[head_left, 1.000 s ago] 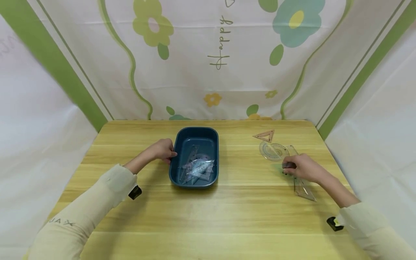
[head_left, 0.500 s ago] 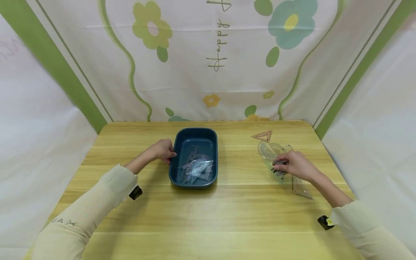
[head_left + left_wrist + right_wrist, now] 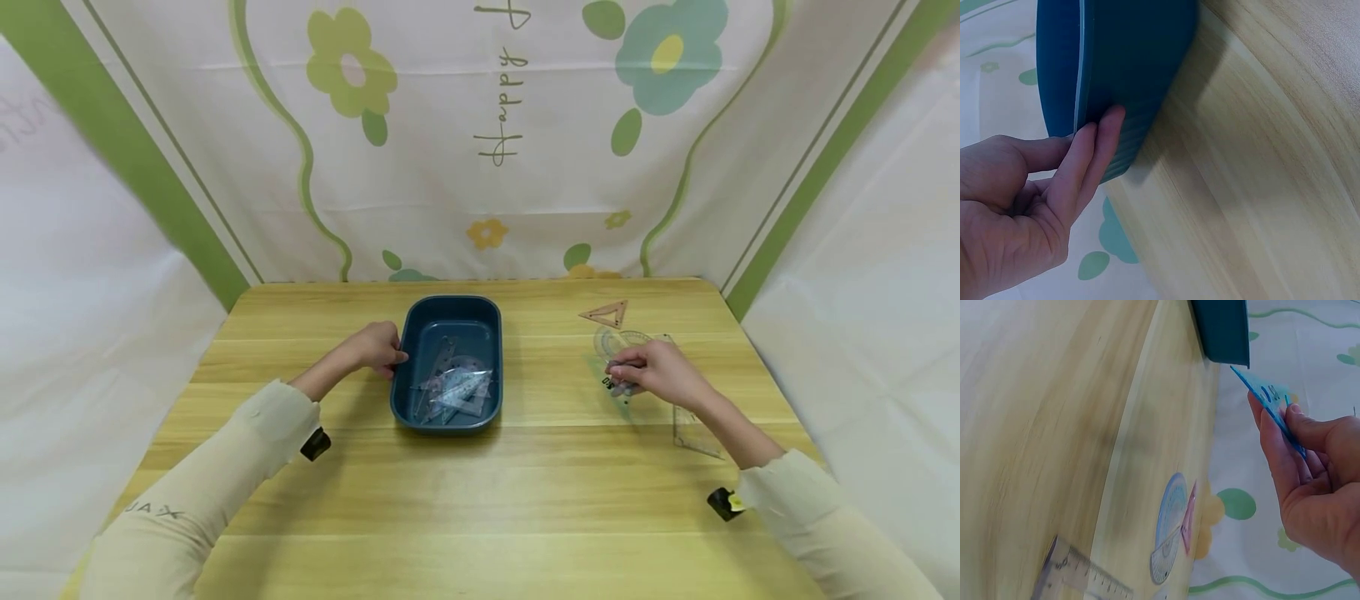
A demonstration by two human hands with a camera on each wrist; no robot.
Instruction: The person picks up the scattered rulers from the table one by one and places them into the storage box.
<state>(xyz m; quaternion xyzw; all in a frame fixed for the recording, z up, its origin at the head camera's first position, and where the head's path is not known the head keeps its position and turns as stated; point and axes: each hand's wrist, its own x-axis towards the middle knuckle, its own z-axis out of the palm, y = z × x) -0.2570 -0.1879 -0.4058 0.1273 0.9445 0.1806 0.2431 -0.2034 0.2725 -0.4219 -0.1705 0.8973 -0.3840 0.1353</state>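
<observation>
With fingers and thumb, my left hand (image 3: 375, 344) grips the left rim of a dark blue rectangular bin (image 3: 448, 308); the left wrist view shows the thumb inside the bin's wall (image 3: 1129, 56) and fingertips outside. Inside it lie several clear geometry tools (image 3: 461, 387), overlapping. My right hand (image 3: 667, 375) pinches a see-through blue-green set square (image 3: 1269, 397) with dark print, raised above the table. Below and behind that hand is a clear protractor (image 3: 606, 342), partly covered in the head view. A pinkish set square (image 3: 622, 316) lies just beyond the protractor.
Another clear set square (image 3: 697, 451) lies under the right forearm; the right wrist view shows its scale marks. All this stands on a wood-grain table (image 3: 480, 500). A flower-printed cloth (image 3: 420, 183) hangs behind and at the sides.
My right hand has lifted the blue-green set square and carried it left, toward the bin. The left hand and the bin have stayed in place.
</observation>
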